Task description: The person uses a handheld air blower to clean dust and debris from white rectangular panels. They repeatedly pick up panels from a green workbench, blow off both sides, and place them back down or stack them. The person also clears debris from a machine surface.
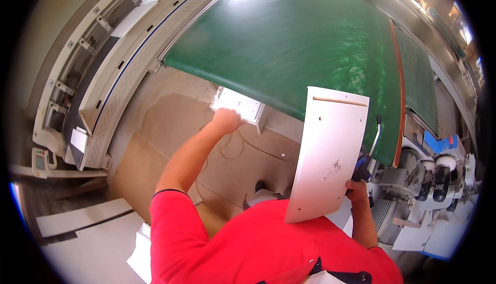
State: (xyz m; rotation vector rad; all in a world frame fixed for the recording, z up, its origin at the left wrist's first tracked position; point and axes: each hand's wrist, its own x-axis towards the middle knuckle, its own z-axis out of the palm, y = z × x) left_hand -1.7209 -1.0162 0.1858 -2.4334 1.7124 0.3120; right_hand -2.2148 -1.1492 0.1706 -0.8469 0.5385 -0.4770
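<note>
A white panel (330,155) stands tilted in front of my red shirt, with a slot near its top edge and several small holes. At its right edge my right hand (356,190) is closed round a black and blue air blow gun (363,166) with a thin metal nozzle pointing up. Whether this hand also supports the panel I cannot tell. My left hand (228,120) reaches out with fingers curled, just before a white box-like piece (240,103) under the conveyor's edge. What those fingers hold, if anything, is hidden.
A wide green conveyor belt (279,36) fills the far side. Left of it stands a long white machine (139,56); motors and machine parts (408,175) sit at the right. A thin hose (232,152) lies on the brown floor sheets (160,129). White boards (98,248) are at lower left.
</note>
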